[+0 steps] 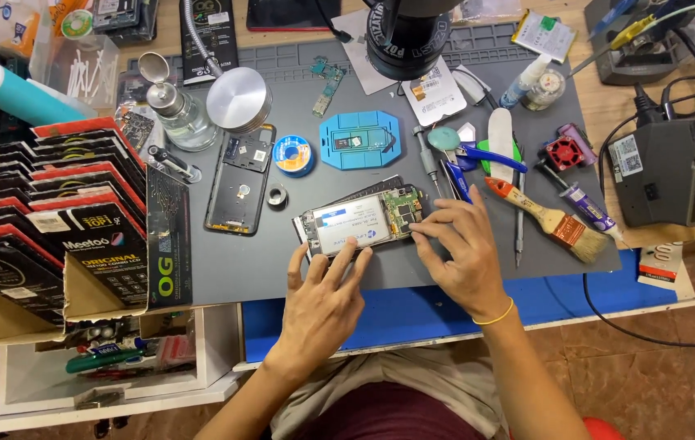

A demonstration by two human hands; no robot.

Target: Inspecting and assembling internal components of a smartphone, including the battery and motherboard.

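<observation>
Seen from the head camera: opened smartphone (361, 222) lying face-down and slightly tilted near the front edge of the grey work mat (225, 277), white battery and green circuit board exposed, just in front of the blue repair fixture (360, 139). Best handled by pinning the phone's lower edge lightly while working the board end with fingertips only, keeping pressure off the battery and away from the loose parts nearby. Left hand (321, 303) palm down, fingers spread apart, tips resting on the phone's near edge, wrist coming up from below, nothing grasped. Right hand (460, 254) arched over the phone's right end, index finger and thumb drawn close together at the corner of the circuit board; whether anything small is pinched between them cannot be told. Yellow band on the right wrist. To the right, a wooden-handled brush (544, 220) and blue-handled cutters (478, 155); to the left, a separate phone frame (240, 179), a solder spool (293, 155) and stacked accessory boxes (46, 204).
</observation>
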